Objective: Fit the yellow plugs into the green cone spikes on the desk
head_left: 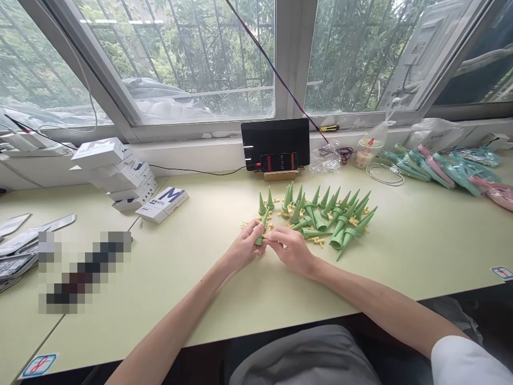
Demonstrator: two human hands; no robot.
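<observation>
My left hand (246, 246) is closed around a green plant watering spike (263, 227), holding it tip up just above the table. Against the lower side of this spike, the thumb and fingers of my right hand (292, 248) are pinched together. Whatever sits between those fingertips is too small to make out. Beyond and to the right of my hands lie several more green spikes (342, 222), some standing on their wide ends, others tipped over. Small yellow valve pieces (316, 241) are scattered among them.
On the pale green table (168, 289), a phone (279, 162) leans on a stand before a black screen (276, 136). White boxes (120, 174) are stacked at left, with one box (162, 204) apart. Bagged pink and teal items (449, 168) and a drink cup (365, 152) are at right.
</observation>
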